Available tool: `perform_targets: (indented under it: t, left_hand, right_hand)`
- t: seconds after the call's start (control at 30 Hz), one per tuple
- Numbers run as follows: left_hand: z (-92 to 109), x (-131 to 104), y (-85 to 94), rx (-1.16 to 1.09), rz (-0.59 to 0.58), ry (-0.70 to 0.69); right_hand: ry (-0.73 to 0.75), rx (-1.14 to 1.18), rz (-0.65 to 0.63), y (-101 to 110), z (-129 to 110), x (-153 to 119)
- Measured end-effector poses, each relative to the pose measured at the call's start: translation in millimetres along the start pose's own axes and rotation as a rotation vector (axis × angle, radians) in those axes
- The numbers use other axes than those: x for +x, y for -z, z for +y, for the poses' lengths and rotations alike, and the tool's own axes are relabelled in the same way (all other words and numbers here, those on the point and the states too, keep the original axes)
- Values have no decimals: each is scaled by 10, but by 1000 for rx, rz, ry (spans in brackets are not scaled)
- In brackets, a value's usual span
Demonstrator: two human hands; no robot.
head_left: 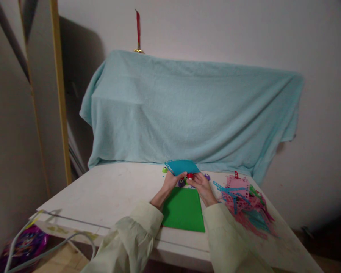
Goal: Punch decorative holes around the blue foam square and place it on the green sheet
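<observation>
A blue sheet (183,167) with a row of punched holes along its left edge is held up above the table by my left hand (172,181). My right hand (201,185) has its fingers closed round a small red piece (190,176) with a white part, close to the sheet's lower edge. Below both hands a green sheet (184,209) lies flat. Small purple (181,182) and green (165,169) pieces with eye shapes sit around the hands, and another purple one (207,176) is just right of the blue sheet.
On the right of the white table (102,193) lies a pile of pink, blue and green punched scraps (248,206). A light blue cloth (187,113) hangs behind the table. A pale cable (52,254) loops at the front left, near a purple bag (25,246).
</observation>
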State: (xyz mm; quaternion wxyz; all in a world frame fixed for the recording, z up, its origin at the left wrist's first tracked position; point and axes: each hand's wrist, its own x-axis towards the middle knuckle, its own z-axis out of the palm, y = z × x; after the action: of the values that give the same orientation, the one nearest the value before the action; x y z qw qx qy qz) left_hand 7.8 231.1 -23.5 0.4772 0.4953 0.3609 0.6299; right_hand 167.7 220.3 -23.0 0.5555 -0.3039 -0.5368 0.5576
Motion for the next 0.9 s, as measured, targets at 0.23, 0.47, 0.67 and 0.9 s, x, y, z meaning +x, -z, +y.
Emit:
perform_targets:
  t: [0.23, 0.47, 0.67, 0.9]
  left_hand:
    - [13, 0, 46, 61, -91, -63]
    - [55, -16, 151, 68, -258, -85]
    - [111, -17, 151, 79, -282, -70]
    - [170, -53, 134, 70, -292, -87]
  right_hand:
    - [55, -84, 30, -27, -76, -17]
    - [282, -268, 146, -100, -125, -62]
    - [371, -352, 135, -145, -190, -113]
    - [379, -348, 131, -152, -226, -128]
